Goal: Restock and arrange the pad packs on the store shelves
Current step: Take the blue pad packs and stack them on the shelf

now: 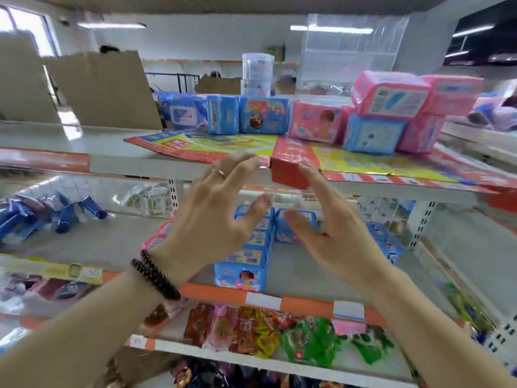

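Head view shows both the left hand (212,217) and right hand (333,231) empty with fingers spread, between the top shelf's far row of pink and blue plastic pad packs (316,121) and the half-filled blue stack (246,253) below, so restocking looks partly done.

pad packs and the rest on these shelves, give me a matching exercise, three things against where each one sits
Things:
1. stacked pink pad packs
2. row of blue pad packs
3. snack packets
4. clear round tubs

Places:
A. shelf below the hands, at its front edge
B. top shelf, right side
C. top shelf, behind the blue pack with a cartoon face
D. middle shelf, running front to back

Pairs: 1-B, 2-D, 3-A, 4-C
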